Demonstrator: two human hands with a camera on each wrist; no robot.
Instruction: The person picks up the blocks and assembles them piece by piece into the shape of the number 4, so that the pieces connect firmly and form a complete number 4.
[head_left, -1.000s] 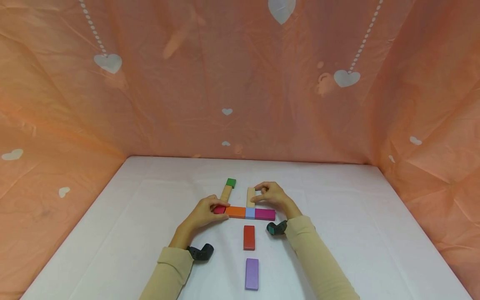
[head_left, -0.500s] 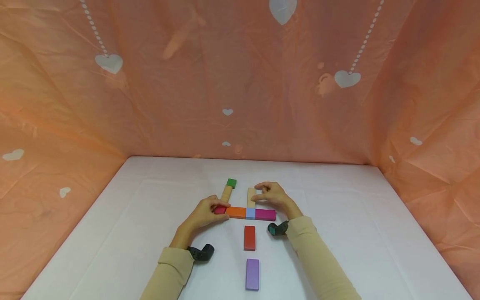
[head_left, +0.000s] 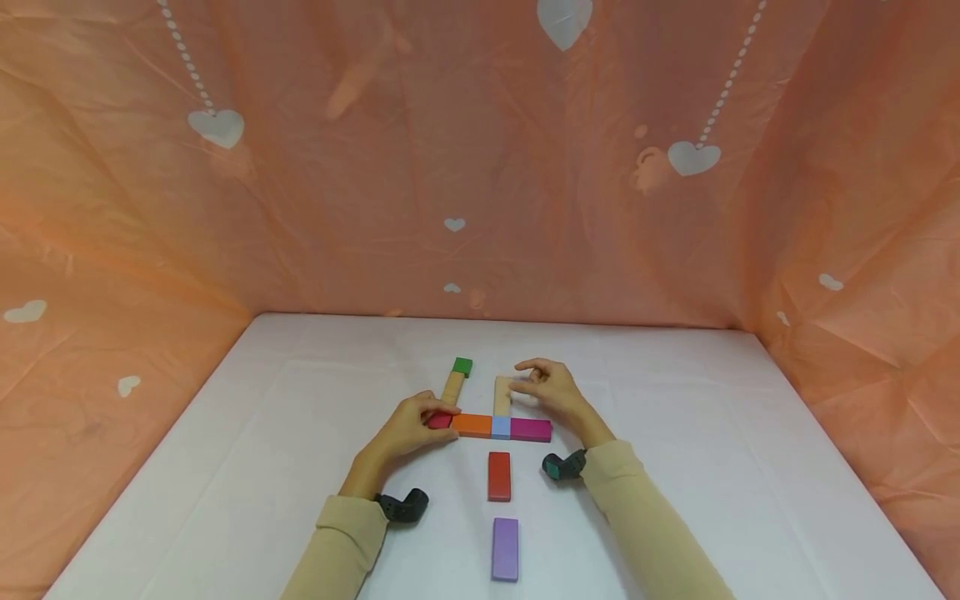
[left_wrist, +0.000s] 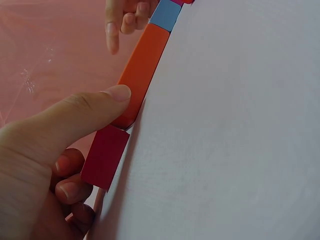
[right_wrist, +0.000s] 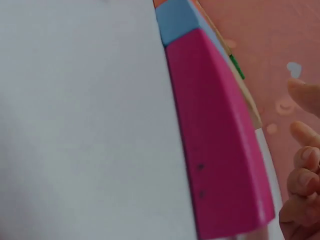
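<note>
One long orange rectangular block [head_left: 472,425] lies in a row on the white surface [head_left: 645,383], pinched by your left hand [head_left: 408,425]
Your left thumb sits on its left end, fingers curled by the short crimson block [head_left: 439,421] beside it; your right hand [head_left: 558,390] is loosely spread, gripping nothing, its thumb just beside the pale wooden block [head_left: 502,396], which runs away from you behind the small light-blue block [head_left: 500,427], between the orange block and the long magenta block [head_left: 531,430]

You've got nine blocks [head_left: 471,425]: two beige, seven coloured. Your hands [head_left: 403,427]: two. Your wrist cameras [head_left: 405,506]: two.
</note>
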